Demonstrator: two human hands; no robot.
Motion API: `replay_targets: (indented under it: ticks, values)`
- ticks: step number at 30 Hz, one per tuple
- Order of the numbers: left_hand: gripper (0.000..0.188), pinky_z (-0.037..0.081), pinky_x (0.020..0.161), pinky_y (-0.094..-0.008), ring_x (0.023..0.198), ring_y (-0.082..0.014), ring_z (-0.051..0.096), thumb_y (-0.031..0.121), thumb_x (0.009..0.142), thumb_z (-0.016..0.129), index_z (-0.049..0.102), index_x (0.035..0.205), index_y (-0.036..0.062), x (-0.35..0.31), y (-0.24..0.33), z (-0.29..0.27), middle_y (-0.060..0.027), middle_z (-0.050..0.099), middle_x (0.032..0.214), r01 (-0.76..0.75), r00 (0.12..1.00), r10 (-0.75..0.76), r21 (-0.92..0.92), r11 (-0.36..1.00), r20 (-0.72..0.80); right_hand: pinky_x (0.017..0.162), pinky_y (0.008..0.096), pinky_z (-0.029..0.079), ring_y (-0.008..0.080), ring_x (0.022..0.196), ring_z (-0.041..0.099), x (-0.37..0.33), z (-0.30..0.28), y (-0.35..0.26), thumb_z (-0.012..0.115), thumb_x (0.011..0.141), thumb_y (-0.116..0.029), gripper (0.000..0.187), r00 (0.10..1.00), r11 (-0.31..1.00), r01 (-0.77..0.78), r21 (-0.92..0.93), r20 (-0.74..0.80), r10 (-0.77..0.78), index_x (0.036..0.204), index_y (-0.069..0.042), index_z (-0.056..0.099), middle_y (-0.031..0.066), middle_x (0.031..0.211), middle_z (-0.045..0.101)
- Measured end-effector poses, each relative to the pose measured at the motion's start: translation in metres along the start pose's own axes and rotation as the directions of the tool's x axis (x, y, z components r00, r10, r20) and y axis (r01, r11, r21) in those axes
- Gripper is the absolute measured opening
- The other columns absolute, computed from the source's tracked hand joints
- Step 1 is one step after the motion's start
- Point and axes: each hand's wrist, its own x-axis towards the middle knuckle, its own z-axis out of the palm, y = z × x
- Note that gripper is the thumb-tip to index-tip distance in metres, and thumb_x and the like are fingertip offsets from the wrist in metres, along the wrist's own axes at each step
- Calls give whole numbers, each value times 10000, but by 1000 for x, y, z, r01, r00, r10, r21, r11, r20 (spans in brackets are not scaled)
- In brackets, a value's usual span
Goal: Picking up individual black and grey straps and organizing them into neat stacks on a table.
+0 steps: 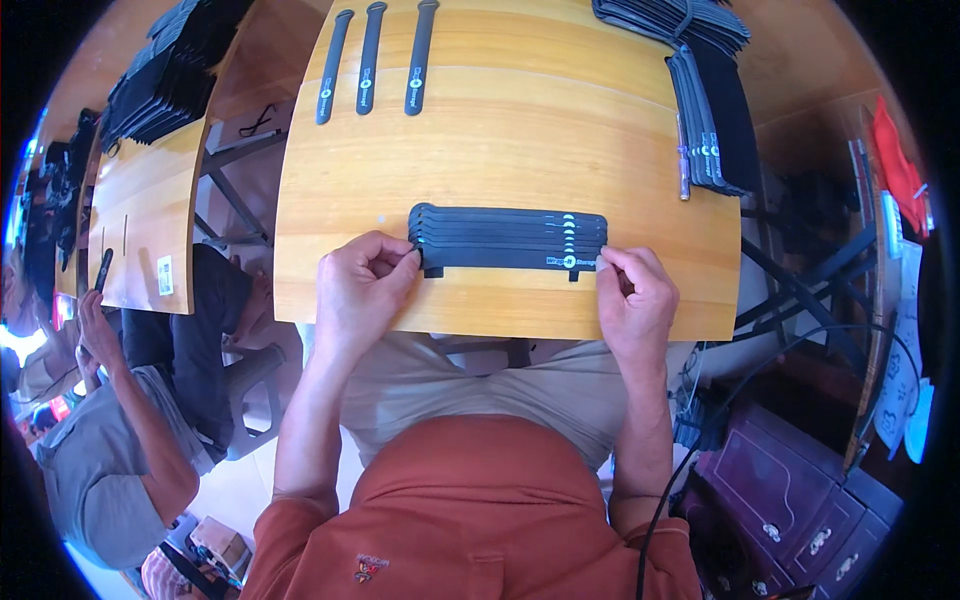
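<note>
In front of me, near the table's front edge, lies an overlapping row of several dark grey straps [500,222] with rounded ends and pale printing. The nearest strap [490,257] of the row lies between my two hands. My left hand [362,288] is closed, thumb and index finger pinching its left end. At its right end, my right hand [640,298] is closed in a like pinch. Two short black tabs [433,272] stick out below the row. The straps' undersides are hidden.
Three loose straps [369,60] lie at the far left of the wooden table [540,130]. A strap pile [705,125], a pen [684,165] and a tied bundle [675,18] occupy its right side. A co-worker [120,440] sits left at another table [150,235]. A cable [735,395] hangs right.
</note>
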Motion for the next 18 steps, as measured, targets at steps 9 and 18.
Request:
replay_targets:
  ticks: [9, 18]
  values:
    - [92, 523, 595, -258, 620, -67, 630, 35, 911, 766, 749, 934, -52, -1, 5, 0, -54, 719, 712, -39, 999, 40, 62, 997, -23, 711, 400, 563, 313, 801, 703, -1, 0, -2, 713, 890, 14, 132, 999, 995, 42, -91, 12, -41, 1020, 28, 735, 160, 936, 693]
    - [86, 523, 591, -259, 611, -71, 626, 36, 913, 764, 740, 923, -46, 0, 3, -1, -55, 709, 700, -44, 999, 45, 82, 996, -8, 895, 398, 568, 314, 1076, 624, -5, 36, -63, 666, 917, -81, 253, 865, 832, 497, -246, 209, -456, 1148, 14, 708, 121, 1171, 627]
